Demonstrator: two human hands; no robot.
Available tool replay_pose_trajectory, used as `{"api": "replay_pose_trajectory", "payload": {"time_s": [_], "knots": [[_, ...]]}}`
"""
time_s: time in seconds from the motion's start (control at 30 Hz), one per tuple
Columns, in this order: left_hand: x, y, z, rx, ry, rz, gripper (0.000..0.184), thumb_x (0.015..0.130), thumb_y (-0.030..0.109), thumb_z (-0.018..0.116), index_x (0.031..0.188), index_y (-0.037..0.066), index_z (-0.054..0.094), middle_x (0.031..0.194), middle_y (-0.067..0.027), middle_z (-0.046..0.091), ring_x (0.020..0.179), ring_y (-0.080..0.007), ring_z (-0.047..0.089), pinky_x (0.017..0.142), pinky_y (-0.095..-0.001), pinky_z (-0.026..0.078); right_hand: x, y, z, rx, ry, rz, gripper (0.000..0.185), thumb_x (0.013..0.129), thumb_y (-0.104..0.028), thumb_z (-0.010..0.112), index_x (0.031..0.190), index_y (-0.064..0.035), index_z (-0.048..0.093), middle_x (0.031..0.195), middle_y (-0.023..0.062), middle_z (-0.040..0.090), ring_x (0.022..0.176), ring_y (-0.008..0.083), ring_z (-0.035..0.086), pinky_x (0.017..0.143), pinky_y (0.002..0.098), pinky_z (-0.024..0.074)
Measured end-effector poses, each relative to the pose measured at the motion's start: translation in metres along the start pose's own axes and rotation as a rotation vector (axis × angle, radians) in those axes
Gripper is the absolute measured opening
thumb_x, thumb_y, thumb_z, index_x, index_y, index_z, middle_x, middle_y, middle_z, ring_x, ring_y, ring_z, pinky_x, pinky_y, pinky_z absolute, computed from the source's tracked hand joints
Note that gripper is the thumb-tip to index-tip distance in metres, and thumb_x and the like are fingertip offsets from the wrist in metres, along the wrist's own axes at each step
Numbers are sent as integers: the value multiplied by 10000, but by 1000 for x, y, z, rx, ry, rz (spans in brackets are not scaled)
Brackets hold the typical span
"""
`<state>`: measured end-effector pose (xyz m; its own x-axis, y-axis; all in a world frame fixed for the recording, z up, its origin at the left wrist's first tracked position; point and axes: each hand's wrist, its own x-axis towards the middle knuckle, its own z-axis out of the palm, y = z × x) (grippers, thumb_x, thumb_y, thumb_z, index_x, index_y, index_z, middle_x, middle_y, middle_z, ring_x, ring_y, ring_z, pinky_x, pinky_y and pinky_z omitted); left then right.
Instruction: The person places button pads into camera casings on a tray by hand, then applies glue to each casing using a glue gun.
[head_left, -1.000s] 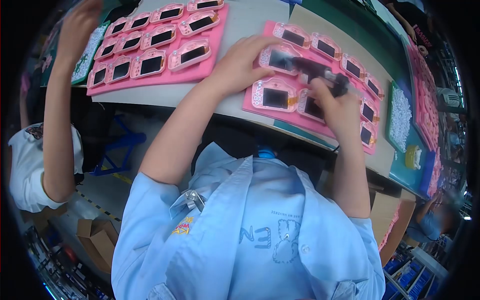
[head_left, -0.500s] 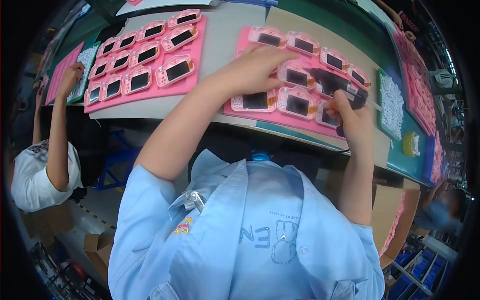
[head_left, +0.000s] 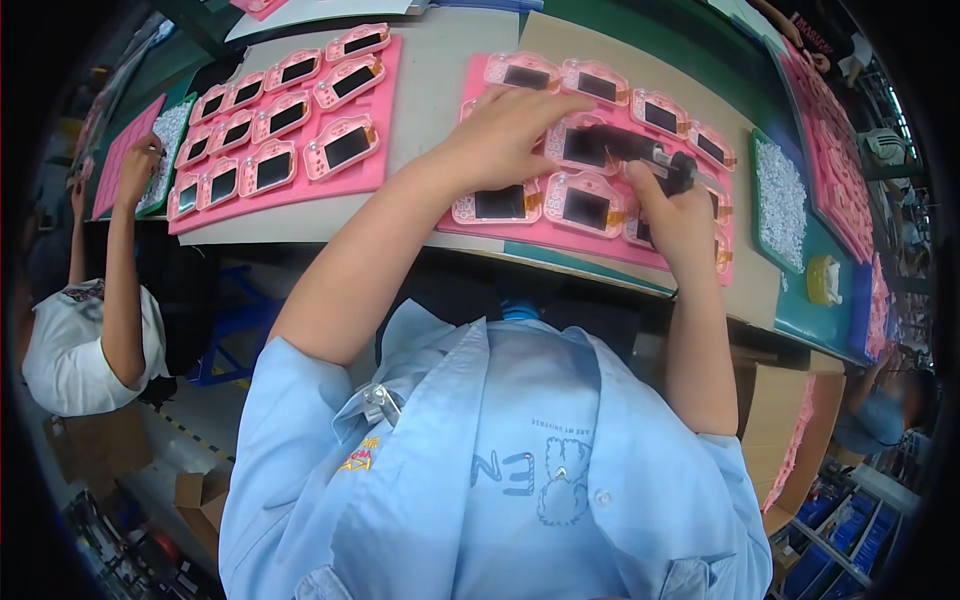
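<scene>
One black gun-shaped tool [head_left: 630,146] in right hand [head_left: 678,208], fingers clasped, barrel leftward; left hand [head_left: 508,132] spread; twelve dark-screened pink handhelds [head_left: 268,171] on left pink board [head_left: 388,78].

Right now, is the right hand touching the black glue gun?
Touching: the head view shows the right hand gripping the black glue gun, with the thumb against its rear part.

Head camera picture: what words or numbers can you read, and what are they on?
"EN": big, upside down, on the inner shirt.
"ARE MY UNIVERSE": probably; tiny, upside down, on the same inner shirt.
Red and yellow letters on the overshirt: too small to read surely.
Pink letters on the dark top, upper right: too blurred.
No readable numbers.
</scene>
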<state>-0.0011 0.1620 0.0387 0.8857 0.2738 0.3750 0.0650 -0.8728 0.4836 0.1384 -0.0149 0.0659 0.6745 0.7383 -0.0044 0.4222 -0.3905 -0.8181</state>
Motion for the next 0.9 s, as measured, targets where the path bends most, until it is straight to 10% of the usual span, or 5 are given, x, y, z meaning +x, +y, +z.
{"api": "replay_pose_trajectory", "payload": {"time_s": [0.9], "knots": [[-1,-5,6,27,34,26,581,701,257,762,1231,209,528,1186,-48,579,1135,-281,498,992,-430,342,-29,-5,-15,-213,-35,-1,409,786,-398,704,961,-31,662,686,95,627,625,165,575,596,294,453]]}}
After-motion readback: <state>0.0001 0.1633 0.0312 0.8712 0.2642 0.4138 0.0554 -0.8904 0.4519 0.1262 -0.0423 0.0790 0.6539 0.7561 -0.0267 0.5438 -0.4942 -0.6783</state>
